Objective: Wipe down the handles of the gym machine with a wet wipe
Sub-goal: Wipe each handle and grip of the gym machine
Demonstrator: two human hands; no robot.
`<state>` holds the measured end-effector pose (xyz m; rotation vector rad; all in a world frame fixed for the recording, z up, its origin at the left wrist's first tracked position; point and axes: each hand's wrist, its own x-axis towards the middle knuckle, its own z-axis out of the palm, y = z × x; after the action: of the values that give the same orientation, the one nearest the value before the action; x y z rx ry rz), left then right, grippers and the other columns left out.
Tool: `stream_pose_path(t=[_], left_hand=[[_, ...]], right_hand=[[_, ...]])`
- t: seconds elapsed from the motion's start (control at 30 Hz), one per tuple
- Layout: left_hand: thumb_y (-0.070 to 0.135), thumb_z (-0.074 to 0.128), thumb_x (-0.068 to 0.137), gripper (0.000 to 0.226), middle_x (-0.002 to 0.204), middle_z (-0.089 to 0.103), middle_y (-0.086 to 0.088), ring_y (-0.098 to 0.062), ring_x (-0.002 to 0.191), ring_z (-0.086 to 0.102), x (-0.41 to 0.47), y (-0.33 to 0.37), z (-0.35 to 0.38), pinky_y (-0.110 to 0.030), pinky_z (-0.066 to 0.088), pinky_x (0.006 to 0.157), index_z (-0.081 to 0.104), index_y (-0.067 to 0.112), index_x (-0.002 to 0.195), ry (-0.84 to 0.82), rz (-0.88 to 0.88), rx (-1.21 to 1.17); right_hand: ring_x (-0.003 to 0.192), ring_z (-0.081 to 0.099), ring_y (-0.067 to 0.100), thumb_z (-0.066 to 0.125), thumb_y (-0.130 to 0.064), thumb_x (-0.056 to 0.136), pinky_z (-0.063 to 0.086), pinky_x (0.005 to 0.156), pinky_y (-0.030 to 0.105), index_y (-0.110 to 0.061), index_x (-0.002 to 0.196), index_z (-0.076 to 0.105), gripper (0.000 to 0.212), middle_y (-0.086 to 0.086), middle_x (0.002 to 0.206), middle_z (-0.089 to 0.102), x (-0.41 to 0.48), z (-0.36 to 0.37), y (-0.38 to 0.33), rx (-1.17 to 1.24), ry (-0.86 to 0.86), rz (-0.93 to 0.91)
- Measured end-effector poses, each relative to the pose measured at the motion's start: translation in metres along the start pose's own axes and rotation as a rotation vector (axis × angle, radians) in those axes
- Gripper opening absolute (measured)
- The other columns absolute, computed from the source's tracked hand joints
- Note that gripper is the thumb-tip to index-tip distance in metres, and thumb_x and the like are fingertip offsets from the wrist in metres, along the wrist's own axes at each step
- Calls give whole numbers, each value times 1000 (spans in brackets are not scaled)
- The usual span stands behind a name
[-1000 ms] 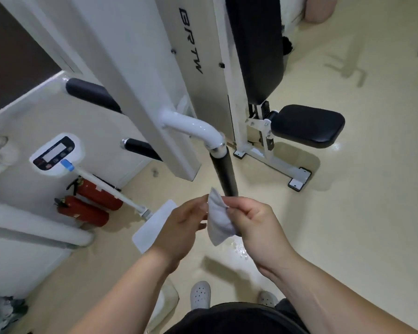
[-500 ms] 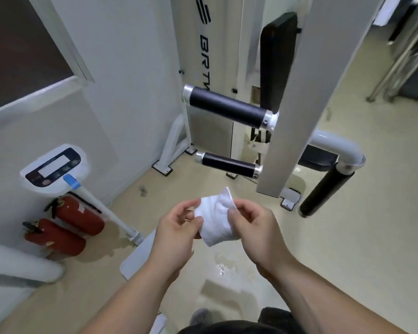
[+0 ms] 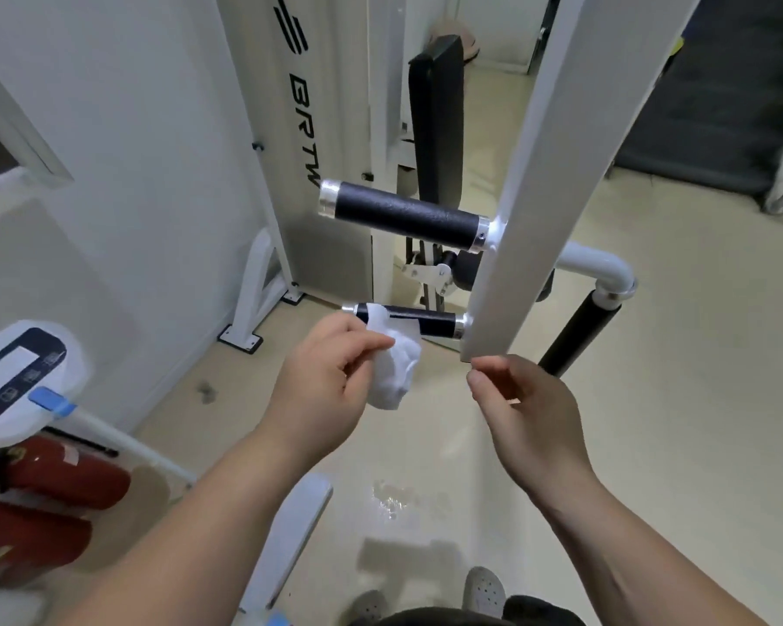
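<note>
A white gym machine arm [image 3: 530,183] carries two horizontal black handles with chrome ends: an upper handle [image 3: 403,216] and a lower handle [image 3: 430,320]. A third black handle [image 3: 577,338] hangs slanted from a white elbow tube at the right. My left hand [image 3: 326,381] pinches a crumpled white wet wipe [image 3: 396,372], whose top overlaps the left end of the lower handle. My right hand [image 3: 520,399] sits just below the machine arm's bottom edge, thumb and fingertips pinched together, holding nothing.
A white machine frame [image 3: 290,142] and black backrest pad [image 3: 439,110] stand behind. A scale with a display [image 3: 14,377] and two red fire extinguishers [image 3: 64,476] lie at the left. A wet patch [image 3: 396,499] shines on the floor. My shoes [image 3: 482,589] show at the bottom.
My right hand has let go of the wipe and moved right. My left hand alone now holds it, raised up to the lower handle. The view has shifted closer to the handles.
</note>
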<state>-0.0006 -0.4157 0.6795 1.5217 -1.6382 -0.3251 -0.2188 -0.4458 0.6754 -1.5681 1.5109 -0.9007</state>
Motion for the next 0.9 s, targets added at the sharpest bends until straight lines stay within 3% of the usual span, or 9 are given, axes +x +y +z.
stream_pose_path(t=[0.1,0.17,0.3,0.43,0.53,0.6,0.7,0.8,0.9], left_hand=[[8,51,86,36,94,59,17,1,87,58,7,-2,-7,-9,42,74,79,20,105,-360,106,57],[7,51,84,38,94,62,9,-3,87,57,15,1,-7,-11,43,74,79,20,106,-453,168,115],[1,53,87,35,97,59,6,-5,89,55,40,4,1,-9,42,79,78,12,110,-257,180,97],[15,50,92,33,107,66,-7,-28,101,62,69,-13,21,-38,53,89,76,13,112,-90,-40,274],[28,53,95,26,119,60,-6,-31,114,56,81,-20,34,-40,48,100,72,18,110,-194,-233,400],[41,49,91,38,130,60,-7,-32,125,53,79,-20,41,-43,36,114,76,17,104,-207,-180,486],[55,34,92,58,133,60,-5,-27,128,52,73,-7,52,-50,14,125,75,20,114,-301,-69,620],[39,33,98,49,114,68,-4,-30,106,62,66,0,69,-54,21,123,60,27,137,-335,45,636],[35,33,100,47,110,67,-3,-30,104,62,65,-8,76,-56,24,121,55,32,141,-294,106,632]], right_hand=[[93,61,1,70,-32,93,43,69,13,-33,105,63,14,-14,101,64,4,-1,4,59,183,37],[103,57,4,72,-33,91,45,76,19,-34,115,53,30,-15,114,54,10,0,7,93,229,40],[115,52,16,73,-22,90,46,99,32,-27,122,50,40,-22,118,45,18,2,3,6,329,-254],[127,47,32,78,-22,81,36,111,38,-13,126,56,52,10,134,45,26,-5,-2,-280,504,-668],[146,33,44,76,-38,83,18,122,53,-14,144,43,74,19,154,35,51,-22,-7,-495,545,-687],[152,23,45,72,-49,87,4,124,57,-10,152,35,84,23,159,33,67,-30,-7,-569,492,-647],[146,30,39,70,-47,89,8,123,63,-8,146,46,73,19,147,48,78,-29,-4,-601,502,-663],[138,35,35,71,-46,89,11,123,61,-8,142,50,69,18,137,53,82,-29,-2,-590,502,-668],[135,37,35,70,-47,90,13,123,60,-8,143,49,70,19,135,54,88,-34,0,-610,497,-672]])
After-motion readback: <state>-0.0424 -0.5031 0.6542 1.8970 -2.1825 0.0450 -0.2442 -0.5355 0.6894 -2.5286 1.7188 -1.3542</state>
